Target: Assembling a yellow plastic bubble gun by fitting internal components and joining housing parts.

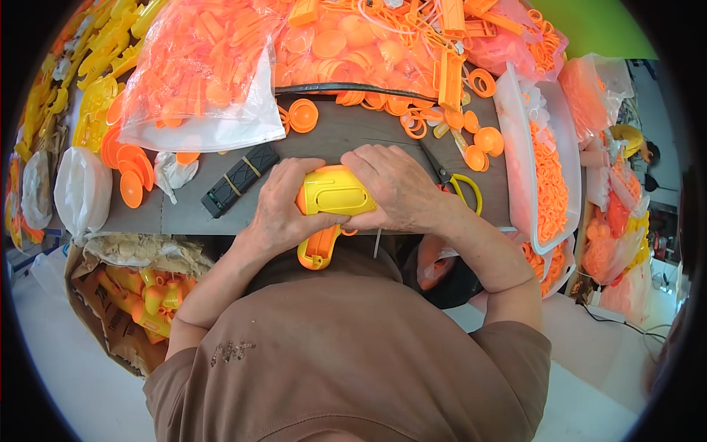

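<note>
Both my hands grip a yellow and orange plastic toy gun (pixel 335 193) at the near edge of the table. My left hand (pixel 283 202) is closed round its left end, thumb along the underside. My right hand (pixel 394 188) wraps over the right end, fingers on top and thumb below, hiding that end. An orange handle-like part (pixel 319 247) hangs down from the yellow body. Left of my left hand lies a black oblong case (pixel 240 180) with bands round it. Beyond my right hand are scissors (pixel 453 180) with yellow handles.
Clear bags of orange parts (pixel 213 66) heap the far side of the table (pixel 346 121). Orange round cups (pixel 131 177) lie at left. A white bin (pixel 515 158) of orange rings stands at right. Below left is a cardboard box (pixel 110 328) of yellow and orange pieces.
</note>
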Available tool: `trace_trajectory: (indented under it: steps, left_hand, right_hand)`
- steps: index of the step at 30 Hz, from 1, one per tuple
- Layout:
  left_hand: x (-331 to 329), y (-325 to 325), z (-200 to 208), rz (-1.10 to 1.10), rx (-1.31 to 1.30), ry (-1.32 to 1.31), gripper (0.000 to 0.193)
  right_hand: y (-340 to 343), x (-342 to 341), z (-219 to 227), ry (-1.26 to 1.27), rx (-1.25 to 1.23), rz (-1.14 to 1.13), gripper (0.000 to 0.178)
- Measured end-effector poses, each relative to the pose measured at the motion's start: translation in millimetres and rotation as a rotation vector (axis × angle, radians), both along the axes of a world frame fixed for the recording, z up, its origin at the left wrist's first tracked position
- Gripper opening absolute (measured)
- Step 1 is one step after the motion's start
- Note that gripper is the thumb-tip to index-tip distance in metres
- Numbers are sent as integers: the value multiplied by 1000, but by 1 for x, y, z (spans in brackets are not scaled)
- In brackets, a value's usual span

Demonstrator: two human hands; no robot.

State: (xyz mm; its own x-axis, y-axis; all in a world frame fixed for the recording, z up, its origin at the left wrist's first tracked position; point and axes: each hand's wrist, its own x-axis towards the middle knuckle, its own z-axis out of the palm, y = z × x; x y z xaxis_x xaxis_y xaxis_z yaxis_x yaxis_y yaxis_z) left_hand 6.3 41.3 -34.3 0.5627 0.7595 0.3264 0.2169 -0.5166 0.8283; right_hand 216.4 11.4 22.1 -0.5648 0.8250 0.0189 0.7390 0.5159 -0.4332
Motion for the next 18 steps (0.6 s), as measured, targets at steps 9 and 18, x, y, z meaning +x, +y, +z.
trace_trajectory:
  steps: [9, 18]
  left_hand:
    - [-1, 0, -3, 42, -40, -22, 68]
    - [-1, -1, -3, 48, -48, -31, 68]
  right_hand:
    - [8, 79, -17, -53, 301, -573, 20]
    - [23, 68, -34, -242, 371, -590, 12]
